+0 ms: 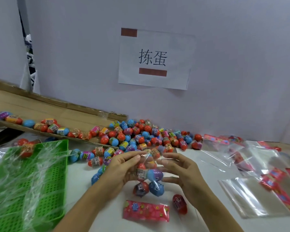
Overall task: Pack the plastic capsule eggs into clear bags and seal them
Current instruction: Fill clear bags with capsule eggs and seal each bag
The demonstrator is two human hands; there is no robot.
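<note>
A clear bag [148, 179] holding several capsule eggs hangs upright between my hands over the white table. My left hand [122, 166] pinches the bag's top edge with fingers and thumb. My right hand [179, 171] holds the other side of the top, fingers spread along the plastic. Blue and red eggs fill the bag's lower part. One red egg [179, 204] lies loose on the table beside a pink flowered header card [146, 210]. A big heap of loose capsule eggs [141, 136] lies behind the hands.
A green plastic basket [28, 181] at left holds crinkled clear bags and a packed bag. A cardboard flap [40, 111] with more eggs slopes at back left. Empty clear bags with red headers [258, 190] lie at right. A paper sign [153, 59] hangs on the wall.
</note>
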